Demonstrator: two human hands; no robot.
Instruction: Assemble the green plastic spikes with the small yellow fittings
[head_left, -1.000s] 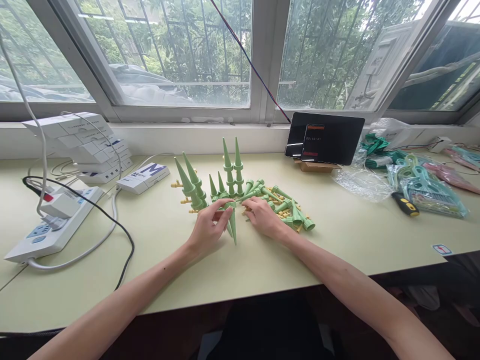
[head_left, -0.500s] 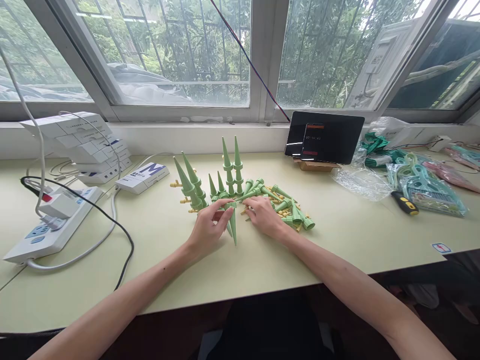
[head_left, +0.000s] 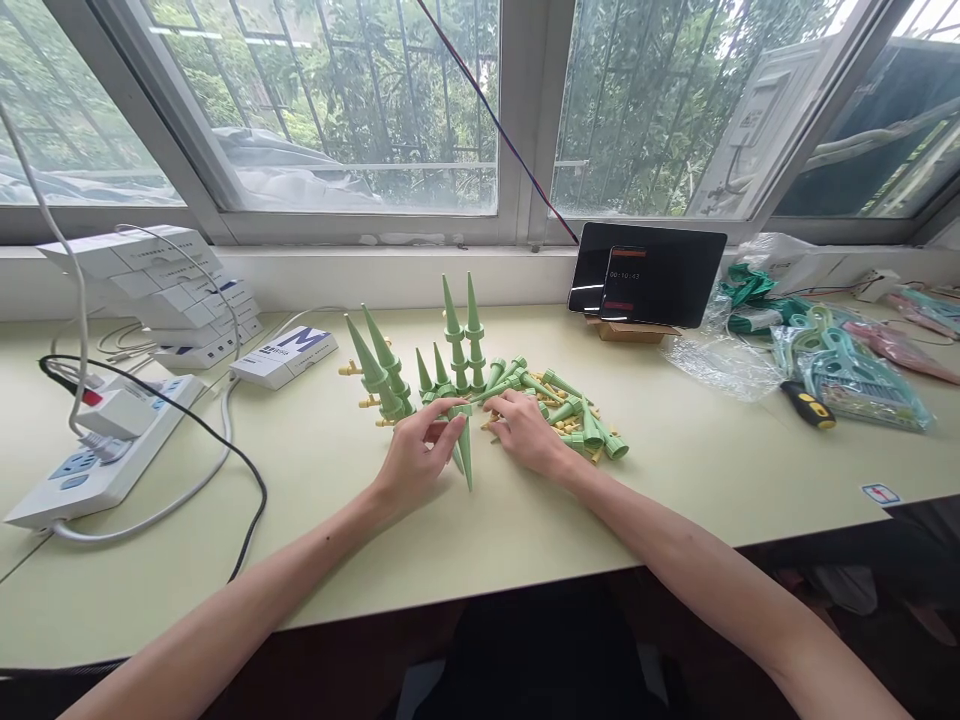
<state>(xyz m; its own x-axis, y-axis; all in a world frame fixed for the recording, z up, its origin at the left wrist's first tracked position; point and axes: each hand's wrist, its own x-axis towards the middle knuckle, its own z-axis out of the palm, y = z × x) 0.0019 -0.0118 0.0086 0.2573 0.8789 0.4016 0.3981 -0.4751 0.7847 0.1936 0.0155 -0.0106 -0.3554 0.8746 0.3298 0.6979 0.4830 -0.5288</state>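
Note:
My left hand (head_left: 424, 442) is closed on a green plastic watering spike (head_left: 466, 455), its narrow tip pointing down toward me. A second green tip shows just behind it, partly hidden by my fingers. My right hand (head_left: 521, 428) rests at the near-left edge of a heap of green spikes and small yellow valves (head_left: 589, 430). Its fingers are bent together in a pinch; a bit of yellow shows by the fingertips, but what they hold is mostly hidden. Behind my left hand stand upright green spikes (head_left: 375, 375), some with yellow valves, and taller stacked ones (head_left: 474, 340).
White boxes (head_left: 180, 290) are stacked at the left, near a power strip (head_left: 112, 450) with cables. A tablet and phone (head_left: 626, 285) lean at the back. Rightward lie a yellow-black screwdriver handle (head_left: 808, 405) and plastic-bagged items (head_left: 862, 385). The table's front edge runs below my forearms.
My right fingers have shifted slightly at the edge of the heap. My left hand and its spike stay in place. The view drifts a little.

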